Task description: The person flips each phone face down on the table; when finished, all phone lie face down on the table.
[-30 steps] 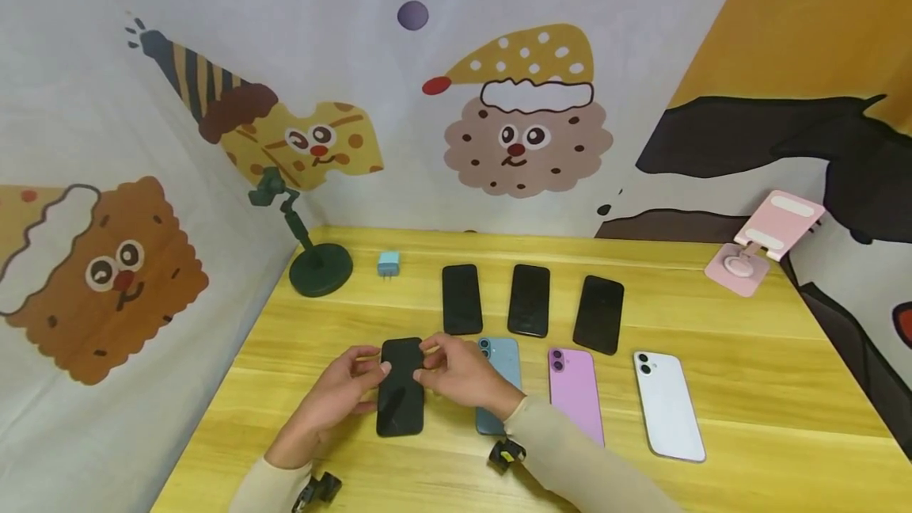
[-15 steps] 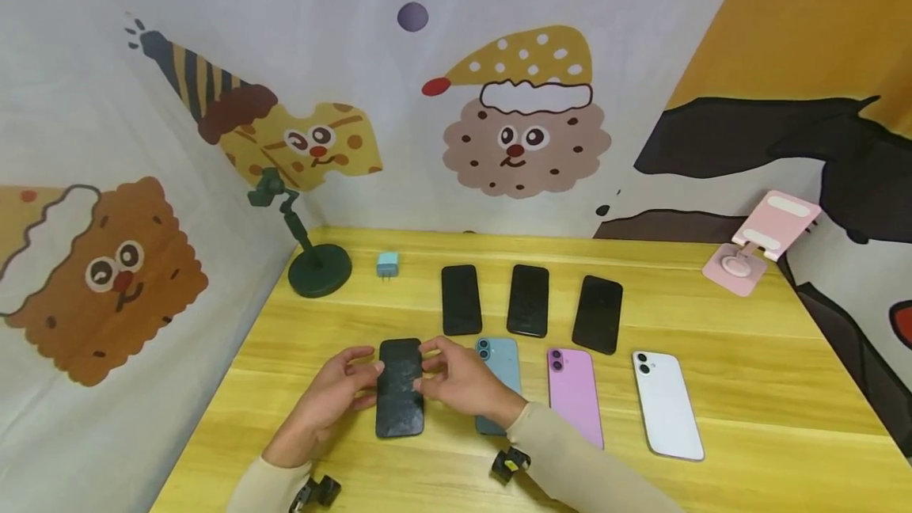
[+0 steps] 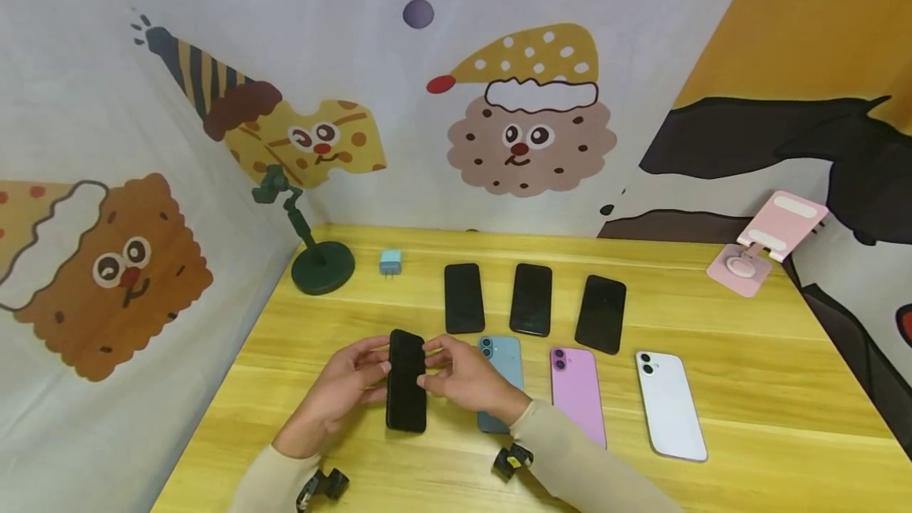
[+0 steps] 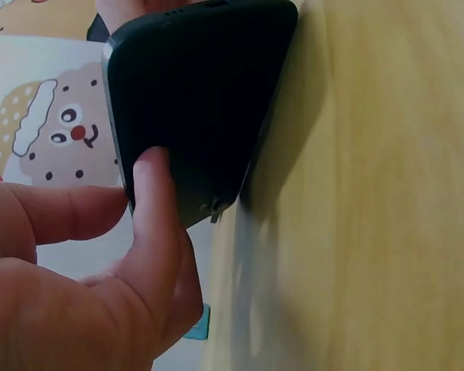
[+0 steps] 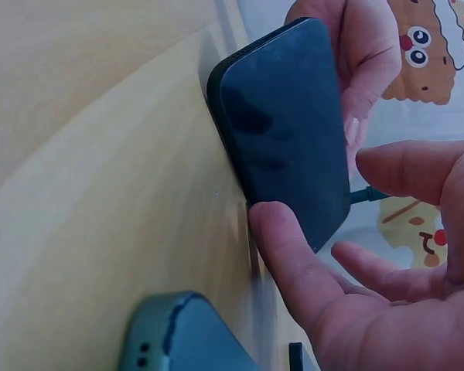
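Observation:
A black smartphone (image 3: 406, 382) stands tilted, its left edge raised and its dark screen turned toward the right hand. My left hand (image 3: 345, 382) pinches it by the raised edge; in the left wrist view one finger (image 4: 156, 193) presses on the dark back. My right hand (image 3: 463, 374) is at the opposite edge. In the right wrist view one of its fingertips (image 5: 269, 215) touches the lower edge of the phone, while the other fingers are held apart from the screen. A blue smartphone (image 3: 504, 370) lies partly hidden under the right hand and wrist.
Pink (image 3: 577, 394) and white (image 3: 671, 406) smartphones lie back up to the right. Behind are three black ones (image 3: 464, 298). A green stand (image 3: 323, 267), a blue charger plug (image 3: 390, 261) and a pink phone stand (image 3: 765, 240) stand along the table's back.
The black smartphone has gone from lying flat to tilted, its left edge lifted. It has shifted slightly right, and the left hand has followed. The right hand has barely moved.

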Available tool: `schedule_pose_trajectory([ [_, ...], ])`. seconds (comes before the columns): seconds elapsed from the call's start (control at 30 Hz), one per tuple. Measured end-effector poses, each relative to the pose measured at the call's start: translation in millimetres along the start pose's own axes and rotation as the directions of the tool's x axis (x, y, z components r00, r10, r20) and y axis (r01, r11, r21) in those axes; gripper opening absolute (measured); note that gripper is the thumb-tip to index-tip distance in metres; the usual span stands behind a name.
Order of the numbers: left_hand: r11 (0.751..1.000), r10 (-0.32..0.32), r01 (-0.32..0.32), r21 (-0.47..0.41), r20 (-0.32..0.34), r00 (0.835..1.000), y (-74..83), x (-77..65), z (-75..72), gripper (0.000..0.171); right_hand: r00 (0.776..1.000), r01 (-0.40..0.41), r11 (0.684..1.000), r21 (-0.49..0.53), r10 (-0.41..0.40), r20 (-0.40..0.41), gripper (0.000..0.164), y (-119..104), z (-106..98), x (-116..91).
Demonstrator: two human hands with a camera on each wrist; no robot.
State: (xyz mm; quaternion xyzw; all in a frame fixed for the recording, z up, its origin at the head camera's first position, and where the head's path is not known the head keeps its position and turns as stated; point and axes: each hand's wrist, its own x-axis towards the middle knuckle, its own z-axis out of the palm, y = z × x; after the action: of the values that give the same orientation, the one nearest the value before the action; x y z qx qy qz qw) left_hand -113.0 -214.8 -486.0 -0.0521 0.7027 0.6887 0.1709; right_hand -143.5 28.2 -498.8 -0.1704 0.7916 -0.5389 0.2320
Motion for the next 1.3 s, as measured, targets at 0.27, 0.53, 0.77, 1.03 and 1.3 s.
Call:
schedule_pose_trajectory([
  [0.27, 0.999, -0.008, 0.010, -0.041, 0.052, 0.999, -0.4, 5.6, 5.8, 0.057, 1.000, -0.020, 0.999, 0.033, 0.020, -0.002, 0.056, -8, 1, 1],
  [0.53, 0.992, -0.044, 0.058, -0.114, 0.129, 0.991, -2.6, 13.9, 16.8, 0.060, 1.000, -0.017, 0.998, 0.055, 0.018, -0.014, 0.069, -11, 0, -1],
  [0.77, 0.988, -0.021, 0.048, -0.144, 0.184, 0.983, -4.2, 17.2, 25.1, 0.058, 0.999, -0.043, 0.975, 0.217, 0.043, 0.004, 0.073, -8, -2, 0],
  [1.03, 0.996, -0.010, 0.027, -0.090, 0.181, 0.983, -3.1, 16.8, 28.1, 0.052, 0.999, -0.032, 0.960, 0.278, 0.028, 0.016, 0.054, -9, -6, -3],
  [1.3, 0.997, -0.032, 0.037, -0.072, 0.062, 0.998, -2.2, 17.0, 24.4, 0.051, 0.999, -0.026, 0.968, 0.251, 0.033, -0.026, 0.053, -12, -12, -5],
])
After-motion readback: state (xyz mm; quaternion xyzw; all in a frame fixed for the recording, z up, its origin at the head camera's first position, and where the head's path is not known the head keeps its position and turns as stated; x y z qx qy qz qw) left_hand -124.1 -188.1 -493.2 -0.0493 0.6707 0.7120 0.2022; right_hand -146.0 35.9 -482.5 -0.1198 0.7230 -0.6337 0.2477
